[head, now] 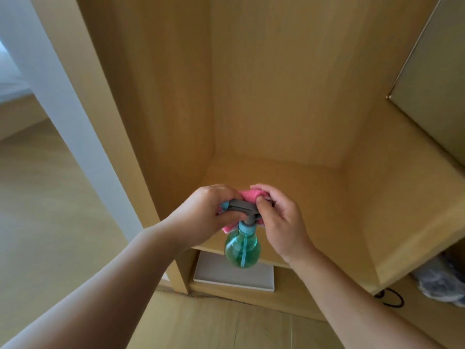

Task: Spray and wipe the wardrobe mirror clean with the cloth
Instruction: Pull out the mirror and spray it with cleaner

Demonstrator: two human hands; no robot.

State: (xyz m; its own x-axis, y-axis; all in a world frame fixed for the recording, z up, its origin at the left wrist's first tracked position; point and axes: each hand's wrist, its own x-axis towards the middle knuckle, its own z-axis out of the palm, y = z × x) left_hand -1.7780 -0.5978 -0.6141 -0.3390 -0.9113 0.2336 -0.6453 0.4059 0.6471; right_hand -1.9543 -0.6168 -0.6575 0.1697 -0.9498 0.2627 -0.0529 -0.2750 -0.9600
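Your left hand (208, 212) has a closed grip around the grey trigger head of the spray bottle (242, 248), fingers curled under the trigger. The green translucent body hangs below, roughly upright, in front of the front edge of the wardrobe shelf (289, 187). Your right hand (279, 222) pinches the pink cloth (251, 195) just behind the trigger head, thumb and fingertips closed on the fabric; more pink shows under the head, beside the teal collar. The two hands nearly touch across the bottle top.

Ahead of you the open wooden compartment is bare, with side walls rising on both sides and free room above and behind the hands. At the upper right a framed panel (437, 96) angles in; you cannot tell from here whether it is the mirror. Below the shelf sits a white drawer front (226, 275). At the lower right lie a dark cable (392, 298) and a crumpled plastic bag (440, 280).
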